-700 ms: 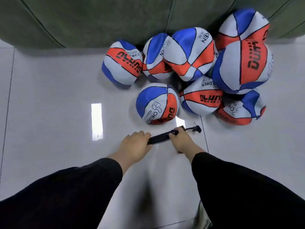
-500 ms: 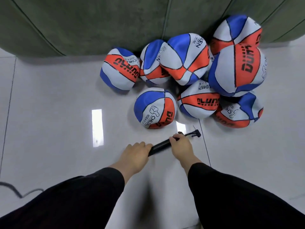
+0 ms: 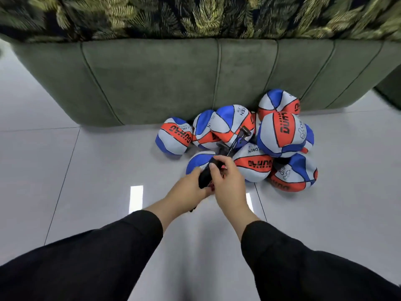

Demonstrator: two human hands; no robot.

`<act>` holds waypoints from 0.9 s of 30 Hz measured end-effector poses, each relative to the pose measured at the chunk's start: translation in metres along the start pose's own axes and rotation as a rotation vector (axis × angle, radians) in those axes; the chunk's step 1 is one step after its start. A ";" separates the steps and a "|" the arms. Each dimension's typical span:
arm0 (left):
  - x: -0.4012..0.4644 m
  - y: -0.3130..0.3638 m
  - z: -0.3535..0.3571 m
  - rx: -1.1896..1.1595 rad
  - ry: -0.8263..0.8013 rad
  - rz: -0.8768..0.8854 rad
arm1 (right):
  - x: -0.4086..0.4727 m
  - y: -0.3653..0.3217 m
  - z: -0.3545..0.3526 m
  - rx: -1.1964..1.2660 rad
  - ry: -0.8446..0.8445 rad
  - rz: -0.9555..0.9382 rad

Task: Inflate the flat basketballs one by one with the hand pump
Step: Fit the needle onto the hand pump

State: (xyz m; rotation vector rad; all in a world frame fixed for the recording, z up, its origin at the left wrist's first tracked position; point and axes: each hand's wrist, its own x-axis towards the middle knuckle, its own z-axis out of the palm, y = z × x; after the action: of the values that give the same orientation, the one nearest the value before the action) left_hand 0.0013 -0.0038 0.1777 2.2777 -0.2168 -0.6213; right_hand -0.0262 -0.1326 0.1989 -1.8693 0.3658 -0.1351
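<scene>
I've got the hand pump [image 3: 219, 164] up off the floor, held in front of me over the pile. My left hand [image 3: 188, 190] is wrapped round the lower end of its black barrel, and my right hand [image 3: 226, 181] curls over the barrel just above it, thumb on top. The thin shaft and the T-handle [image 3: 244, 134] point away from me, up across the balls. No needle is in any ball yet, so I judge this the setting-up step: pump in hand, first ball not yet chosen.

The flat basketballs [image 3: 253, 165] lie heaped on the floor [image 3: 91, 170] against the foot of the green sofa [image 3: 173, 83], about 8 of them (I can't count the ones buried underneath). All look slack and creased. The nearest one [image 3: 198, 160] sits partly hidden behind my hands.

Next I think I need to free 1 hand, pull a ball clear, turn it until the valve shows and seat the needle. I can't see a valve on any ball from here, nor the needle tip.

The crowding will hinder me: the balls lean on each other, so tugging one may shift the rest. A leaf-print cover [image 3: 195, 16] runs along the sofa top, well out of the way.
</scene>
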 end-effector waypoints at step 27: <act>-0.146 0.134 -0.151 -0.286 0.508 0.098 | -0.015 -0.182 -0.049 0.068 -0.432 -0.326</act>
State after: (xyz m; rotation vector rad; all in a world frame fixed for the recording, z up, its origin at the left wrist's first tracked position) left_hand -0.0459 0.0452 0.4168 2.0527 0.0105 -0.0083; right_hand -0.0203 -0.1208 0.3876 -1.8198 -0.2386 0.0379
